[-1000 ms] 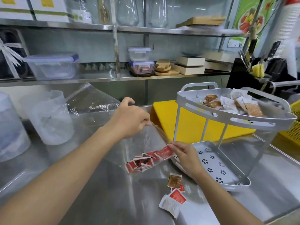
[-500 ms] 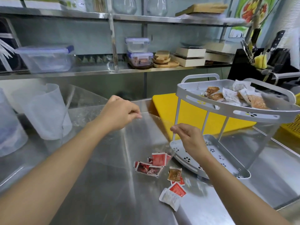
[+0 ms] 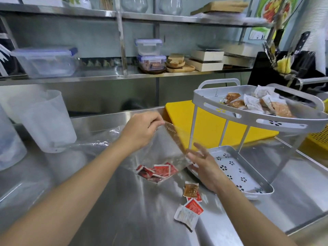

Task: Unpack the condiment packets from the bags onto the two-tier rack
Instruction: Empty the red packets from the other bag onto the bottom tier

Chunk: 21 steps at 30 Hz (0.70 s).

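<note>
The right hand [image 3: 204,166] has dropped, its fingers now spread open against the clear bag [image 3: 159,148]; left hand [image 3: 142,132] pinches the bag's top edge. Red packets [image 3: 158,172] sit inside, above the worktop [image 3: 106,201], just beside the rack [image 3: 248,190]; loose packets [image 3: 190,205] lie nearby.

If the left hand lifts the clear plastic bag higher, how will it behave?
The clear plastic bag is probably floppy: it sags and wrinkles below the left hand. It seems light; the red packets pooled at its bottom may slide.
</note>
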Each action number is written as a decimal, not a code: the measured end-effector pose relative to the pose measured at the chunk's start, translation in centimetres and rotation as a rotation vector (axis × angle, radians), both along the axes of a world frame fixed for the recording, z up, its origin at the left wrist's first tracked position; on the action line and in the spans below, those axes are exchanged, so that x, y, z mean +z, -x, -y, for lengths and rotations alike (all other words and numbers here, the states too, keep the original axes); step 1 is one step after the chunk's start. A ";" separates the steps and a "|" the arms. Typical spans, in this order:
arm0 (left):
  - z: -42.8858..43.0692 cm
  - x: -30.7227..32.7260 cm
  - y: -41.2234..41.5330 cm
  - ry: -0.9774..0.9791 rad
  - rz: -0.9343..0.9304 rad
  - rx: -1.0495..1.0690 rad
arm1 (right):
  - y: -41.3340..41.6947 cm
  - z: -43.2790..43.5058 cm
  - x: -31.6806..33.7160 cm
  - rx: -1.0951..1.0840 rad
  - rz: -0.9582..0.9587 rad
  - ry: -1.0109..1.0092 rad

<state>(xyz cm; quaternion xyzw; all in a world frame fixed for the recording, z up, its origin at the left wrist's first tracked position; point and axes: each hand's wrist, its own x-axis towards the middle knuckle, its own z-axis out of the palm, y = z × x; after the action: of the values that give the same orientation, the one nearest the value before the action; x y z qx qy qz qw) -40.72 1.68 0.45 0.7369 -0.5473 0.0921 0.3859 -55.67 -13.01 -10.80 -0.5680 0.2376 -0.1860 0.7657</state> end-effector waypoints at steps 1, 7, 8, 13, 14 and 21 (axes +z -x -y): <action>0.1 -0.1 0.3 0.018 -0.051 -0.005 | 0.1 0.1 -1.0 0.048 -0.021 -0.030; 0.2 0.4 0.4 0.008 -0.213 0.018 | -1.1 -1.2 -1.9 -0.029 0.027 -0.008; 0.1 0.4 0.3 -0.002 -0.182 0.056 | -1.1 -1.3 -1.4 -0.070 0.055 -0.040; 0.1 0.0 0.0 -0.169 -0.019 0.070 | 0.4 0.2 1.0 -0.330 0.142 -0.016; 0.5 -0.2 0.1 -0.271 0.030 0.086 | 0.9 0.7 1.5 -0.372 0.160 0.016; 5.6 -1.1 3.0 -0.108 0.018 0.192 | 4.7 4.4 4.5 -0.574 0.187 0.255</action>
<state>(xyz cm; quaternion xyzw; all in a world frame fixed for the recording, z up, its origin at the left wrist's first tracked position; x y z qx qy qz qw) -43.76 -3.91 -0.63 0.8049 -0.4817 0.1056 0.3300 -60.32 -17.43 -6.33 -0.5497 0.2916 -0.4739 0.6231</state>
